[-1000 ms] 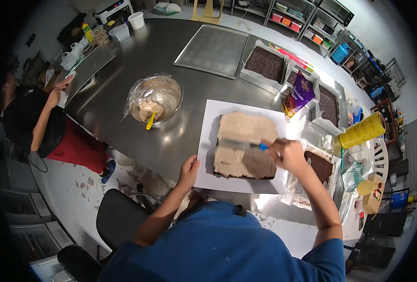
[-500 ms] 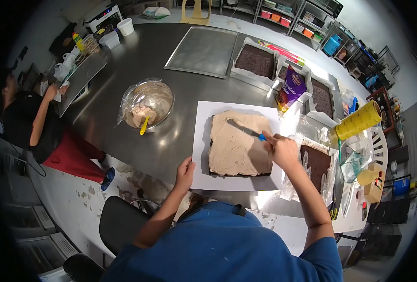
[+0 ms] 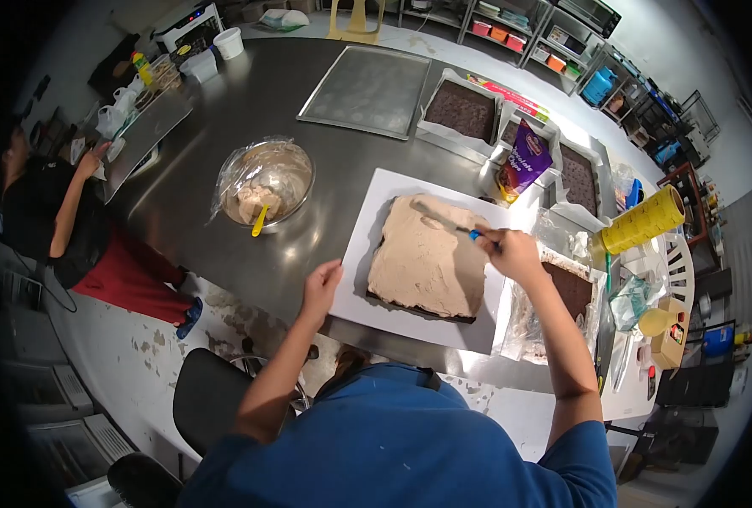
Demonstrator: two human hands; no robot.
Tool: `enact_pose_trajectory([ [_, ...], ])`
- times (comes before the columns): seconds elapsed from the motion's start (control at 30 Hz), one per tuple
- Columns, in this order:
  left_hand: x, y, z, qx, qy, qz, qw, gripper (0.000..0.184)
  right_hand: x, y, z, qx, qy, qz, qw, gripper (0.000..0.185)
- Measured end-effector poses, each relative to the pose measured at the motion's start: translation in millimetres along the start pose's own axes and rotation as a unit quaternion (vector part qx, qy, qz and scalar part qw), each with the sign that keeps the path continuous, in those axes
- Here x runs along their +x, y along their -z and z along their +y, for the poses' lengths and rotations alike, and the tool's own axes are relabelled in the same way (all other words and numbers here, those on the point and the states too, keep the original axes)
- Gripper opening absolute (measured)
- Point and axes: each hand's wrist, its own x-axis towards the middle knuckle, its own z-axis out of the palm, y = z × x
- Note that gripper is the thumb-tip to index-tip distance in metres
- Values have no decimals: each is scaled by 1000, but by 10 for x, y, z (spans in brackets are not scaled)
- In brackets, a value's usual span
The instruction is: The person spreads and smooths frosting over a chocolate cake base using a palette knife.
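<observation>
The left hand (image 3: 319,289) touches the left edge of a white board (image 3: 374,311), its grip impossible to tell, and the right hand (image 3: 509,252) is closed round a blue-handled spatula (image 3: 445,219) at the far part of the cream-topped cake (image 3: 423,267) on that board, with a film-draped bowl (image 3: 295,173), then a metal tray (image 3: 367,89), farther along the tabletop (image 3: 181,203).

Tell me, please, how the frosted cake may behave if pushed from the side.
The frosted cake would likely smear where touched, since its beige topping looks soft. It seems unlikely to tip, lying low and broad on the white board.
</observation>
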Motion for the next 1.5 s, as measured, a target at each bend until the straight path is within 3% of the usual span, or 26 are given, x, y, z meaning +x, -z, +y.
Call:
enact_pose_trajectory([
  [0.07,190,130,-77,-85,84,-21,993,42,-85,-135,-68,37,27,-28,999,23],
  [0.1,169,144,-37,-86,84,-19,993,42,-144,-93,-158,32,46,-42,998,25],
  [0.17,68,152,107,-277,205,11,939,55,-280,-47,-298,15,86,-62,994,27],
  [0.27,-237,54,32,-376,223,8,899,59,-409,58,-414,-17,123,-120,985,30],
  [0.3,-259,214,-443,-605,150,-248,742,55,-386,91,-391,-22,167,-92,981,29],
  [0.33,-383,97,-490,-655,160,-264,690,55,-349,110,-353,-27,211,-63,975,27],
  [0.4,-634,-114,-435,-624,178,-250,718,54,-208,63,-107,-52,216,-9,975,22],
  [0.47,-839,-359,-213,-400,243,-124,875,50,-55,-34,130,-60,148,51,986,21],
  [0.5,-877,-422,-110,-399,243,-123,876,50,-43,-23,133,-59,149,51,986,21],
  [0.57,-924,-483,18,-325,225,-161,904,40,-17,0,119,-65,30,81,994,21],
  [0.67,-879,-457,-156,-228,164,-143,949,32,-166,-129,77,-23,6,39,999,21],
  [0.8,-783,-404,-205,-197,174,-137,955,32,-425,-150,-167,-3,130,-49,990,22],
  [0.93,-704,-407,-209,-223,161,-122,954,33,-452,14,-356,-12,149,-50,988,27],
  [1.0,-648,-398,-209,-209,135,-74,966,30,-287,-2,-193,-62,196,15,979,31],
  [1.07,-605,-390,-95,-211,132,-75,966,30,-159,-96,-5,-86,109,84,987,30],
  [1.13,-566,-360,31,-245,178,-68,951,29,-77,-94,52,-81,29,53,995,28],
  [1.33,-626,-289,83,-287,204,-64,934,27,-324,-171,-293,-34,118,-58,991,30],
  [1.47,-633,-247,49,-296,205,-87,929,28,-371,7,-492,-17,161,-64,985,29],
  [1.5,-610,-254,49,-298,203,-87,929,28,-271,5,-407,-30,193,-25,980,30],
])
